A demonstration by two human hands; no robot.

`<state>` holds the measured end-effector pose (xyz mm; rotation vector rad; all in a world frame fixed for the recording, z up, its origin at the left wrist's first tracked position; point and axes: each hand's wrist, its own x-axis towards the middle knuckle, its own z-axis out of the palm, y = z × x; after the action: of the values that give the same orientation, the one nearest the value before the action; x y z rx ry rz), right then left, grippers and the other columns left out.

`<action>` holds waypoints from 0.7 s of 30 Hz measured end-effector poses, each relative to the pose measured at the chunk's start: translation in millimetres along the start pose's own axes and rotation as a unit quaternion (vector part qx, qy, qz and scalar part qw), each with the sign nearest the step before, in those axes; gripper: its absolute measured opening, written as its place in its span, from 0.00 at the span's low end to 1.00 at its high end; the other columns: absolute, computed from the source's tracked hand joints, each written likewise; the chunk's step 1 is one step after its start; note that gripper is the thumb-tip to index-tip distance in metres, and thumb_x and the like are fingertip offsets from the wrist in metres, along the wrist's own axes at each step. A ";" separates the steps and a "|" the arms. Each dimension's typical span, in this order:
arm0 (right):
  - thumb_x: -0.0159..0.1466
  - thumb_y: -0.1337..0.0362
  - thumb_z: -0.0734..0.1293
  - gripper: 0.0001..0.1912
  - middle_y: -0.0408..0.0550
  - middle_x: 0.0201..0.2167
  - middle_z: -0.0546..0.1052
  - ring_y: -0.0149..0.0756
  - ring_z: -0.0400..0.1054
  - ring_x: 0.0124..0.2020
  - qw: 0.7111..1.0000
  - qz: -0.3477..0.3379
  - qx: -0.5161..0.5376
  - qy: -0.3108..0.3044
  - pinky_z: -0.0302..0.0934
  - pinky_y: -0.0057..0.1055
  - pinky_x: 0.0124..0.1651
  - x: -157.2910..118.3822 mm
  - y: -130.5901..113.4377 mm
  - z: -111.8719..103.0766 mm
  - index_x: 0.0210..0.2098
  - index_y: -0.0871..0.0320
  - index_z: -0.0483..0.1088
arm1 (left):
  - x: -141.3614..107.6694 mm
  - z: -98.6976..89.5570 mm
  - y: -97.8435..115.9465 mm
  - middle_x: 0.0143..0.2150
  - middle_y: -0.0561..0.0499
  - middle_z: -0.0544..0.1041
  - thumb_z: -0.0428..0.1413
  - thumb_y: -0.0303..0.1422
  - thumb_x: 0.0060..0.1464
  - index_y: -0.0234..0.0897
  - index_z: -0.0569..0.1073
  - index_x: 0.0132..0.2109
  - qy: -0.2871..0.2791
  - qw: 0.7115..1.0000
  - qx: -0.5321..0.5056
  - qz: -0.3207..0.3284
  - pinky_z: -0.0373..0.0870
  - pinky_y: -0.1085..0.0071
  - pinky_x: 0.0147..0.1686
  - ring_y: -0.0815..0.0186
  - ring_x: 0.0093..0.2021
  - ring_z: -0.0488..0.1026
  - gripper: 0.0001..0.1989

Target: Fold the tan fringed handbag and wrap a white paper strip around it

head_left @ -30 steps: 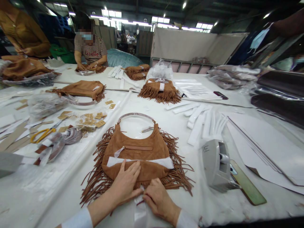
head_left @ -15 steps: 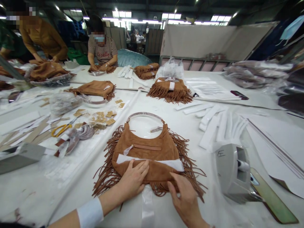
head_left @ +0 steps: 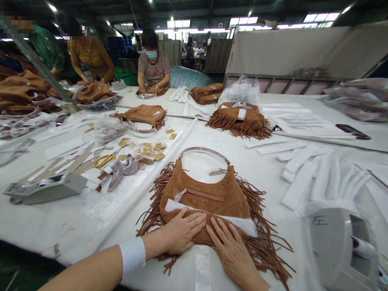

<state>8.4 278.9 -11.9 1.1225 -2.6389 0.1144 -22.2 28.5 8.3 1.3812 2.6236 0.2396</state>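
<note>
A brown suede handbag (head_left: 209,184) with long fringe on both sides lies flat before me, its wrapped handle (head_left: 206,150) pointing away. Across its lower part runs a white strip (head_left: 242,224), partly covered by the folded-up bottom of the bag. My left hand (head_left: 182,231) rests flat on that fold, fingers extended. Beside it, my right hand (head_left: 232,246) presses on the same fold with fingers spread. Under the bag's near edge a pale translucent strip (head_left: 203,266) extends toward me.
Tape dispensers stand at right (head_left: 336,246) and left (head_left: 57,188). Yellow-handled scissors (head_left: 103,161) lie near small tan tags (head_left: 148,150). White strips (head_left: 303,178) fan out at right. Another fringed bag (head_left: 241,121) sits beyond. Co-workers (head_left: 153,68) handle bags across the table.
My right hand has moved from the bag's lower right edge onto the fold, close to my left hand. The view has swung left, so everything appears shifted right.
</note>
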 end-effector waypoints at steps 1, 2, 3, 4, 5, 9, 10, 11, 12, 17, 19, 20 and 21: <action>0.71 0.69 0.48 0.24 0.50 0.66 0.52 0.42 0.43 0.66 1.000 -0.009 -0.001 0.001 0.33 0.44 0.66 0.3 1.4 -1.0 0.65 0.59 0.55 | -0.4 -4.6 0.0 0.72 0.45 0.41 0.40 0.39 0.63 0.31 0.41 0.69 -0.006 1.000 -0.003 0.006 0.44 0.46 0.65 0.59 0.71 0.37 0.32; 0.69 0.71 0.48 0.25 0.50 0.66 0.52 0.42 0.43 0.66 1.000 -0.017 -0.002 0.003 0.33 0.45 0.65 0.3 2.9 -1.5 0.65 0.59 0.55 | -0.8 -9.4 0.2 0.71 0.45 0.41 0.38 0.37 0.63 0.30 0.41 0.69 -0.011 1.000 -0.009 0.010 0.44 0.46 0.65 0.59 0.71 0.37 0.31; 0.68 0.72 0.49 0.26 0.50 0.66 0.52 0.42 0.43 0.66 1.000 -0.024 -0.004 0.006 0.34 0.45 0.65 0.1 4.5 -1.3 0.65 0.59 0.55 | -1.2 -13.9 0.3 0.71 0.45 0.41 0.37 0.36 0.63 0.29 0.42 0.69 -0.016 1.000 -0.018 0.012 0.44 0.46 0.66 0.60 0.71 0.37 0.30; 0.67 0.72 0.50 0.27 0.50 0.66 0.53 0.43 0.43 0.66 0.999 -0.030 -0.007 0.008 0.35 0.45 0.65 -0.2 6.3 -0.8 0.65 0.58 0.55 | -1.5 -18.1 0.2 0.71 0.44 0.41 0.37 0.34 0.63 0.29 0.42 0.69 -0.023 0.999 -0.028 0.012 0.44 0.45 0.66 0.60 0.71 0.37 0.30; 0.67 0.72 0.50 0.27 0.49 0.66 0.53 0.43 0.43 0.66 0.999 -0.036 -0.011 0.010 0.36 0.45 0.65 -0.7 8.1 0.0 0.65 0.58 0.55 | -1.7 -21.7 -0.3 0.71 0.44 0.40 0.37 0.33 0.62 0.28 0.41 0.69 -0.030 0.999 -0.039 0.012 0.43 0.45 0.66 0.60 0.71 0.36 0.31; 0.66 0.70 0.54 0.28 0.49 0.66 0.52 0.43 0.43 0.66 0.999 -0.050 -0.010 -0.009 0.40 0.46 0.64 -1.1 12.9 -2.0 0.65 0.56 0.55 | -1.1 -31.3 -7.0 0.71 0.41 0.38 0.46 0.32 0.53 0.27 0.39 0.69 -0.059 0.995 -0.078 0.036 0.40 0.45 0.66 0.59 0.71 0.36 0.40; 0.65 0.71 0.55 0.29 0.49 0.66 0.52 0.44 0.43 0.66 0.999 -0.049 -0.007 -0.019 0.41 0.46 0.63 -0.6 13.1 -4.9 0.65 0.56 0.54 | -0.5 -33.1 -9.3 0.71 0.40 0.38 0.49 0.33 0.51 0.27 0.39 0.69 -0.068 0.993 -0.086 0.046 0.39 0.46 0.67 0.58 0.71 0.36 0.43; 0.64 0.71 0.56 0.30 0.49 0.67 0.51 0.45 0.42 0.66 0.998 -0.049 -0.001 -0.033 0.42 0.47 0.63 0.2 12.8 -8.7 0.65 0.56 0.54 | 0.2 -34.8 -11.5 0.71 0.39 0.37 0.52 0.34 0.48 0.26 0.38 0.69 -0.079 0.991 -0.095 0.056 0.39 0.46 0.67 0.57 0.71 0.35 0.46; 0.62 0.72 0.57 0.31 0.50 0.67 0.50 0.46 0.41 0.67 0.998 -0.051 0.007 -0.048 0.43 0.49 0.63 1.0 12.2 -13.0 0.65 0.57 0.54 | 1.0 -36.4 -13.3 0.71 0.38 0.37 0.54 0.36 0.46 0.26 0.38 0.69 -0.091 0.988 -0.104 0.062 0.38 0.46 0.67 0.55 0.71 0.35 0.49; 0.63 0.69 0.59 0.24 0.55 0.62 0.58 0.47 0.48 0.64 0.993 -0.018 0.115 -0.010 0.46 0.54 0.63 5.2 3.6 -27.9 0.59 0.59 0.60 | 3.7 -38.9 -16.6 0.71 0.36 0.40 0.51 0.44 0.52 0.26 0.41 0.69 -0.114 0.982 -0.145 0.047 0.38 0.48 0.67 0.53 0.71 0.38 0.45; 0.65 0.69 0.59 0.18 0.55 0.57 0.64 0.46 0.54 0.61 0.987 0.004 0.158 0.023 0.44 0.54 0.63 8.2 -2.4 -28.4 0.54 0.58 0.64 | 3.8 -36.6 -16.5 0.71 0.38 0.43 0.45 0.40 0.57 0.28 0.43 0.69 -0.102 0.982 -0.151 0.040 0.40 0.49 0.67 0.56 0.71 0.39 0.38; 0.65 0.69 0.60 0.16 0.54 0.55 0.65 0.45 0.56 0.59 0.984 0.008 0.174 0.023 0.43 0.55 0.64 10.4 -5.8 -27.9 0.52 0.57 0.65 | 3.8 -35.0 -16.6 0.71 0.39 0.43 0.43 0.38 0.58 0.28 0.43 0.69 -0.098 0.983 -0.150 0.038 0.40 0.49 0.67 0.57 0.71 0.39 0.36; 0.64 0.69 0.60 0.16 0.54 0.54 0.66 0.45 0.57 0.58 0.982 0.008 0.187 0.017 0.43 0.56 0.64 13.0 -9.2 -27.1 0.51 0.56 0.66 | 3.7 -33.5 -16.8 0.71 0.40 0.44 0.42 0.37 0.58 0.29 0.44 0.69 -0.095 0.984 -0.147 0.037 0.41 0.50 0.67 0.58 0.71 0.39 0.35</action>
<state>12.3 268.3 17.4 1.1920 -2.6636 0.6492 -45.1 20.0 37.0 1.3277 2.2769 0.4609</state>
